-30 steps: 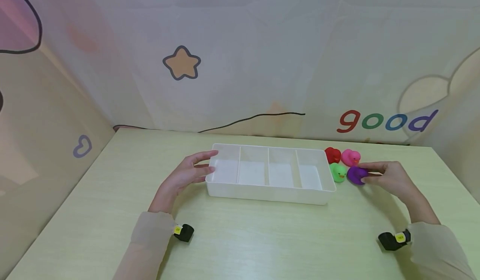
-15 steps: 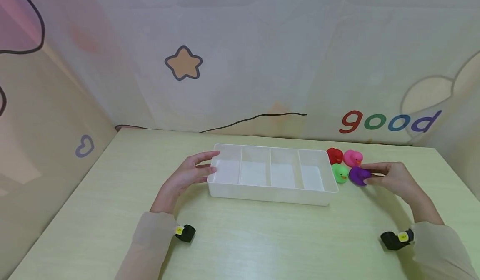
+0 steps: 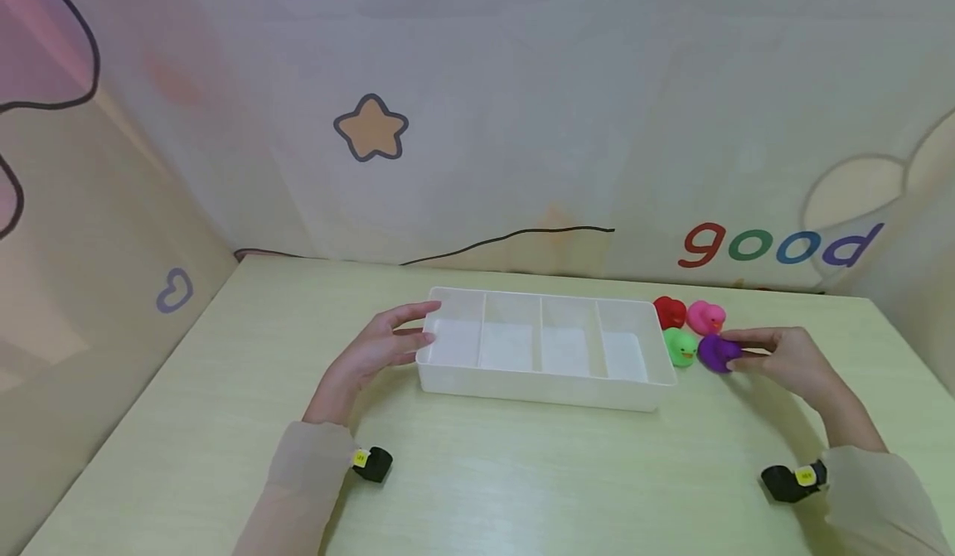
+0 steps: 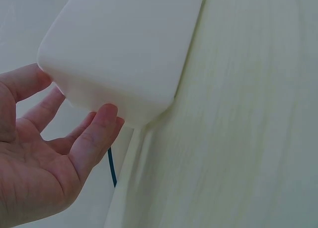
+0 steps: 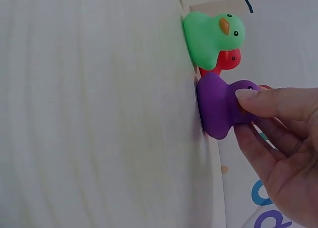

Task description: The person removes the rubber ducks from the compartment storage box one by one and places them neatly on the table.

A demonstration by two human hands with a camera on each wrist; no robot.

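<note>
In the head view a white divided tray [image 3: 548,386] stands on the table, with several compartments in a row. My left hand [image 3: 373,353] touches its left end, fingers spread and fairly straight; in the left wrist view the fingertips [image 4: 105,113] rest against the outside of the end wall. Right of the tray, my right hand [image 3: 791,365] pinches a purple rubber duck [image 3: 716,354] between thumb and fingers. The right wrist view shows the thumb over the head of this duck [image 5: 214,106], whose base is on or very near the table.
Close by the tray's right end sit a red duck [image 3: 669,312], a pink duck [image 3: 705,317] and a green duck [image 3: 680,346]. A printed cloth backdrop [image 3: 507,142] rises behind the table [image 3: 522,481].
The whole head view shifts slightly to the right and down. Both hands, the tray and the ducks keep their places relative to one another.
</note>
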